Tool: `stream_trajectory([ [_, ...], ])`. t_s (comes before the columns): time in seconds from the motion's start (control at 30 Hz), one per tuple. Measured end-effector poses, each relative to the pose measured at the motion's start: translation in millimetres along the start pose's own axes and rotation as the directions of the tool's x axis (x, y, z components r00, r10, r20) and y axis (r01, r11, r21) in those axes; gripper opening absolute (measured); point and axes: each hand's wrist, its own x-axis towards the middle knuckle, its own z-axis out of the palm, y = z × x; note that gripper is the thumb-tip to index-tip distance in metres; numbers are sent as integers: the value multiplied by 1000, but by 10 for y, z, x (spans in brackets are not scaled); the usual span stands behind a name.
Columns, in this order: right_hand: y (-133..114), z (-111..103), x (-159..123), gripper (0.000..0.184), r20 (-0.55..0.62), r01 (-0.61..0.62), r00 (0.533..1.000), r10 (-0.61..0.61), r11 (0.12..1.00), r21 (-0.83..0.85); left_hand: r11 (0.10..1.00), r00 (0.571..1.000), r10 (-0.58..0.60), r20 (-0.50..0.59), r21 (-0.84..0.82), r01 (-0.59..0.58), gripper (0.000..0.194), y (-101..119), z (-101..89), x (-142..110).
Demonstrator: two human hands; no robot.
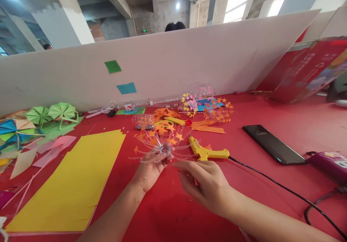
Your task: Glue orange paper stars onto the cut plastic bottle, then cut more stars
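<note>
White characters are printed down the side of the red box [300, 73] at the right, beside a triangular mark of arrows, but they are too slanted and small to be read. White lettering is carried by a purple object [329, 166] at the right edge, where it is partly cut off. A lit green sign [144, 30] is seen beyond the white board [168, 64], its marks too small to be made out. A clear plastic flower [165, 149] is held just above the red counter [173, 216], pinched at its round middle between the thumb and fingers of the left hand [151, 168]. It is formed of thin see-through strips, splayed outward and curved, and orange stars [161, 129] are borne on many of them. The right hand [207, 180] is held near it with fingers bent; whether anything is pinched there cannot be told. Just beyond that hand, a yellow glue gun [208, 153] is laid on the counter.
</note>
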Motion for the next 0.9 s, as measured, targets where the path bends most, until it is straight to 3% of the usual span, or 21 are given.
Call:
stream_trajectory([
  [0.2, 43, 62, -8, 25, -28, -106, 994, 105, 994, -35, 1000, 1000, -5, 27, -1, 5, 12, -31, -5, -15],
  [0.37, 79, 83, -2, 20, -11, -35, 999, 34, 997, -66, 999, 999, -12, 38, 40, 10, 20, -14, 56, -37],
  [0.53, 81, 101, -17, 27, 11, -12, 1000, 14, 994, -110, 997, 997, -16, 82, 78, 10, 14, -20, 68, -44],
  [0.77, 66, 113, -12, 29, 10, 17, 1000, -16, 991, -132, 997, 998, 15, 58, 80, -20, 16, 7, 62, -47],
  [0.9, 57, 75, 2, 23, 2, 51, 999, -51, 985, -165, 997, 998, -5, 61, 81, 0, 31, 18, 71, -53],
])
